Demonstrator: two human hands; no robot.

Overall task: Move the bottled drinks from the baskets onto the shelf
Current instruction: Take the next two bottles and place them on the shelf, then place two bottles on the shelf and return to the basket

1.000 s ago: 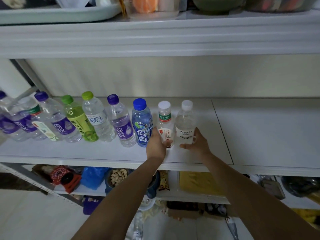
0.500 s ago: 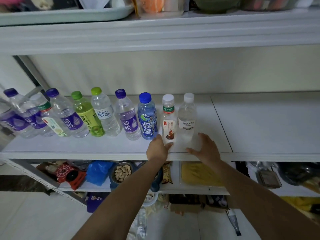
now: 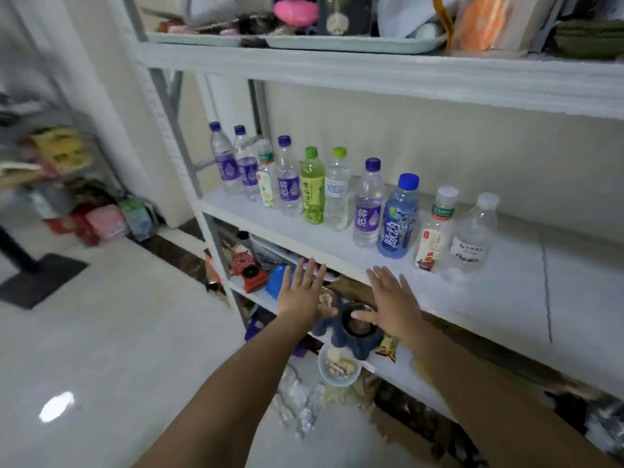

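Head view shows the bottled drinks [image 3: 337, 194] already on the white shelf [image 3: 506, 309], upright in one slanting row. There are purple-capped water bottles [image 3: 225, 163] at the far left and a green tea bottle [image 3: 312, 190] midway. Then come a blue sports drink [image 3: 398, 224], a small white-capped bottle [image 3: 434, 234] and, last on the right, a clear water bottle [image 3: 471, 244]. In front of the shelf edge the left hand [image 3: 300, 293] and right hand [image 3: 393, 300] hover flat, fingers spread, holding nothing and touching no bottle. No basket is in sight, so I'd judge another fetch is due. Best to take each bottle round its body, one per hand, and stand it on the bare board right of the clear water bottle, back from the edge, without nudging its neighbours.
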